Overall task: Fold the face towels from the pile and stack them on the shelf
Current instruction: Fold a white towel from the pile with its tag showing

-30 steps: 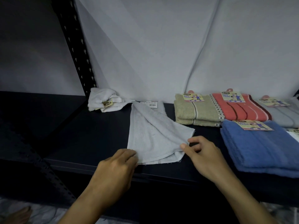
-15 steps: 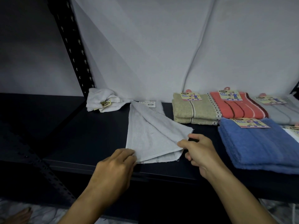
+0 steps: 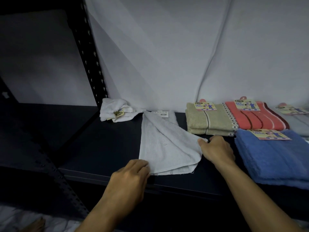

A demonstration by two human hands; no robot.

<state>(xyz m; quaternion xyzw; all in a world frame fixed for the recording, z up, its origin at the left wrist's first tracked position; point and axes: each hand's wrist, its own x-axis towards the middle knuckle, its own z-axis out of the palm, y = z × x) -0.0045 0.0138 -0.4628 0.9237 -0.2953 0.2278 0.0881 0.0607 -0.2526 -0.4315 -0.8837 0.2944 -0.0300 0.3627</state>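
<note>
While the pale towel (image 3: pixel 164 144) lies half-folded on the dark shelf (image 3: pixel 103 148), long axis running front to back, we pinch its near-left corner with the left hand (image 3: pixel 132 174) and its right corner with the right hand (image 3: pixel 215 150).

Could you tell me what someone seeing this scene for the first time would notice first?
Most likely the pale grey towel, spread half-folded mid-shelf, with the left hand holding its near corner and the right hand pinching its right corner. Next come the bright folded towels to the right: a coral towel at the back and a blue towel in front.
</note>
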